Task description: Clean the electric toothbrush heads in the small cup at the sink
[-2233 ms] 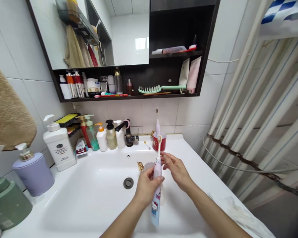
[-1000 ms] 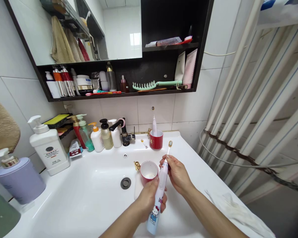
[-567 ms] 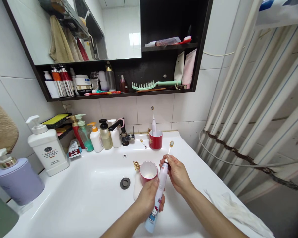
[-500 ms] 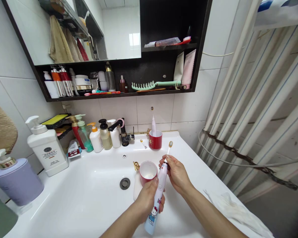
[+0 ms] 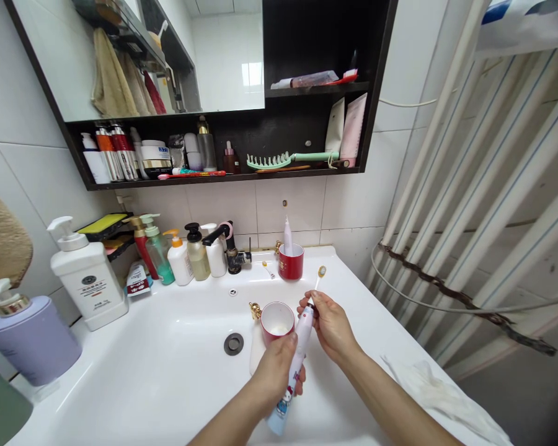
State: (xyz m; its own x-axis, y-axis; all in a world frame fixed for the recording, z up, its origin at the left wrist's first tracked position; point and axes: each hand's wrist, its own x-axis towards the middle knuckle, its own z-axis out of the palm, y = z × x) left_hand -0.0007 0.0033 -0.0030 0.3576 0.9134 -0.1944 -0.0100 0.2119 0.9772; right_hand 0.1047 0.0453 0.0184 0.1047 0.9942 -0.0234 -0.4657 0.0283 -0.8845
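Note:
An electric toothbrush handle [image 5: 302, 347], pale pink to light blue with a cartoon cat print, slants across the sink in front of me. My left hand [image 5: 279, 365] is wrapped round its body. The fingers of my right hand [image 5: 328, 319] pinch the toothbrush head [image 5: 320, 280] near its base, where it meets the top of the handle. Its bristles point up and away from me. Just behind my left hand is a red cup [image 5: 278, 319] with a white inside and a gold ornament on its handle. Another brush head [image 5: 268, 269] lies on the sink's back ledge.
A second red cup [image 5: 291, 263] holding a pale device stands on the back ledge. The black faucet [image 5: 232, 251] and several pump bottles [image 5: 179, 260] line the ledge leftward. White cloth [image 5: 434, 390] lies at right. A dark cabinet [image 5: 242, 178] hangs above; pipes [image 5: 474, 204] run at right.
The toothbrush has tilted slightly: its lower end has shifted left and the brush head a little right. Both hands keep their holds.

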